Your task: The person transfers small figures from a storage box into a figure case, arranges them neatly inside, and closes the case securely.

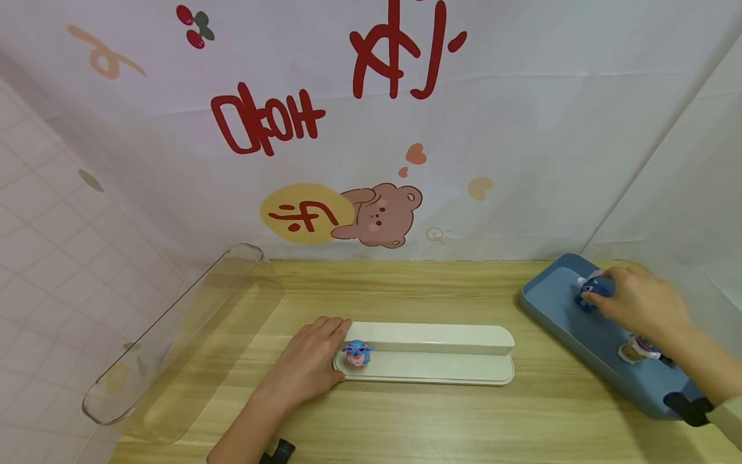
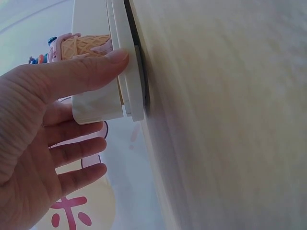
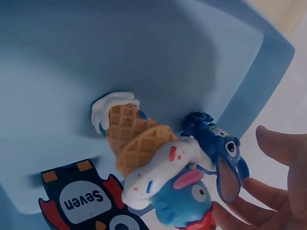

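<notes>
My left hand [image 1: 310, 354] grips the left end of a white stepped display stand [image 1: 429, 366], thumb at the front edge and fingers by the raised back step. Beside it on the lower step stands a small toy figure [image 1: 357, 354], blue with sunglasses; the left wrist view shows its waffle-cone base [image 2: 86, 45]. At the right, my right hand [image 1: 652, 303] reaches into a blue tray [image 1: 551, 293]. Its thumb and fingers are spread around a dark-blue long-eared figure [image 3: 228, 158], the thumb apart from it. An ice-cream-cone figure [image 3: 139, 139] lies nearer in the tray.
A clear plastic cover [image 1: 191, 341] lies at the left on the wooden table [image 1: 417, 425]. A dark piece lettered "Seven" [image 3: 86, 201] is in the blue tray. Behind the table hangs a white printed cloth [image 1: 522, 142].
</notes>
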{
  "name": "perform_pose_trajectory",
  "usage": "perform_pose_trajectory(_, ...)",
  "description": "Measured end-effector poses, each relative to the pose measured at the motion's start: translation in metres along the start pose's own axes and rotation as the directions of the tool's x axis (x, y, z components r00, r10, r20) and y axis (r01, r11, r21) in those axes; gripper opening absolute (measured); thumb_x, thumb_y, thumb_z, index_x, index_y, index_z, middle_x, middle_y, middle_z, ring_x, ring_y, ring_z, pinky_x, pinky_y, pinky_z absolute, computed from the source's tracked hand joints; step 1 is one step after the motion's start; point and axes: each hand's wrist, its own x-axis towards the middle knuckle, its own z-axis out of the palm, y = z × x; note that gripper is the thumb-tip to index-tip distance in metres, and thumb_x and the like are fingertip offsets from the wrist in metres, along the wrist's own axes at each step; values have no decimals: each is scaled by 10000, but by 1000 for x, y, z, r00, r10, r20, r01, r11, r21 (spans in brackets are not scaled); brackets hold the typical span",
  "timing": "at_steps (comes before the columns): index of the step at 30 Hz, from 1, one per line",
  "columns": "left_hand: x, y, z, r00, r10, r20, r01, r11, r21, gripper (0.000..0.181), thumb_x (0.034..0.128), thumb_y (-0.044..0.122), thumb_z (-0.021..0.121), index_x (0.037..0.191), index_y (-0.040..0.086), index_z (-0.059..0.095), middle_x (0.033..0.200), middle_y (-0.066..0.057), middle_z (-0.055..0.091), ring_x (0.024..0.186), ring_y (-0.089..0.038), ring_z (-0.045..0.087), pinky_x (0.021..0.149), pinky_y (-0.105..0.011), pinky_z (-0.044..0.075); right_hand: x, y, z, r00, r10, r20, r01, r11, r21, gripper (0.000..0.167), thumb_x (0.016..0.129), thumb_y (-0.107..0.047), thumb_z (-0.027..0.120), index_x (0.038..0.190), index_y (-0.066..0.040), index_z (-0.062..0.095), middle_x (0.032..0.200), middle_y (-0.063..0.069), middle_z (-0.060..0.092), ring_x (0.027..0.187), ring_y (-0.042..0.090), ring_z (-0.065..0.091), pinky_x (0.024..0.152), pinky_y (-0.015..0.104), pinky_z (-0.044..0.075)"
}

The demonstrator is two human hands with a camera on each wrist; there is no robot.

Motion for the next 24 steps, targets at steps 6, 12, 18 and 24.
perform_pose_trajectory(6, 0, 0, -1, 1000, -6, -6, 6, 1000, -2, 939, 666, 216, 1013, 1458, -30, 573, 1414, -138, 614, 1293, -298, 566, 1058, -506, 499, 9, 7, -2, 996, 2, 92, 0, 1000, -16, 809, 924, -546, 747, 1362, 114, 588, 1273, 418, 581, 956, 592, 616, 514, 529, 498)
perform_pose_trajectory(12, -1, 1, -1, 1000, -6, -12, 6, 1000, -8, 946, 655, 208, 1017, 1456, -34, 574, 1408, -143, 617, 1289, -301, 569, 1052, -510, 500, 15, 11, 0, 990, -33, 134, 38, 999, -39, 699, 914, -430, 782, 1325, 109, 613, 1168, 387, 650, 925, 571, 642, 555, 590, 520)
perform_pose_trajectory(18, 0, 0, 0, 1000, -2, -15, 2, 1000, 1, 939, 659, 214, 1016, 1453, -30, 578, 1405, -138, 618, 1289, -300, 567, 1049, -515, 501, 18, 8, 2, 988, -59, 144, 66, 997, -45, 649, 874, -328, 831, 1266, 141, 611, 958, 288, 695, 813, 454, 664, 592, 575, 525)
perform_pose_trajectory(24, 0, 1, 0, 1000, 0, -8, 0, 1000, -4, 939, 668, 219, 1012, 1460, -29, 573, 1417, -138, 613, 1297, -302, 564, 1054, -520, 498, 20, 5, 6, 988, -86, 130, 93, 995, -45, 608, 849, -265, 855, 1196, 159, 590, 726, 72, 586, 654, 251, 536, 515, 379, 391)
